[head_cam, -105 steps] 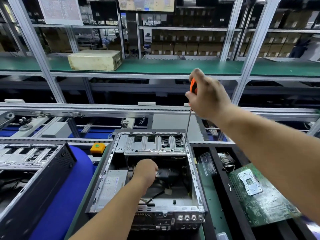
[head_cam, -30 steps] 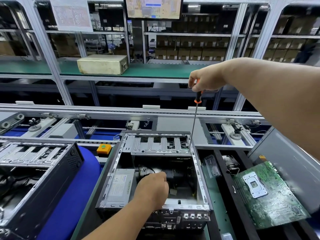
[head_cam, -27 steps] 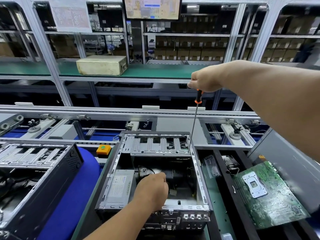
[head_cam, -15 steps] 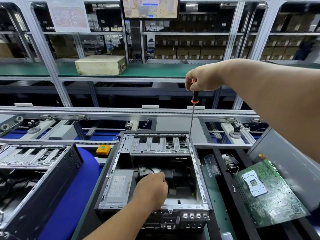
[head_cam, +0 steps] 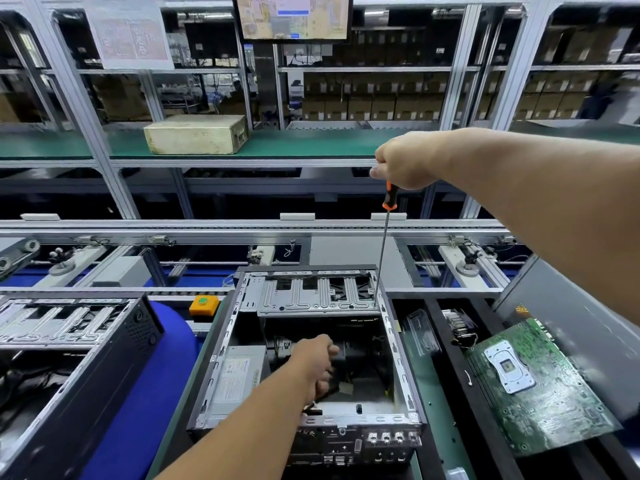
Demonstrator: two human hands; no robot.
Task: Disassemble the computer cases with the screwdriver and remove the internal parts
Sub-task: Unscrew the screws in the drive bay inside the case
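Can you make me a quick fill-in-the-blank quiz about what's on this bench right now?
1. The right hand grips the screwdriver by its ____ and black handle.
2. The screwdriver's tip meets the drive cage at its far ____ corner.
3. The left hand reaches ____ the open computer case.
4. The loose motherboard is coloured ____.

Missing words: orange; right; inside; green

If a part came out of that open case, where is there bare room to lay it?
Green shelf right of the beige box is bare. Green strip between case and motherboard is narrow. Inside the case, the left hand crowds things.
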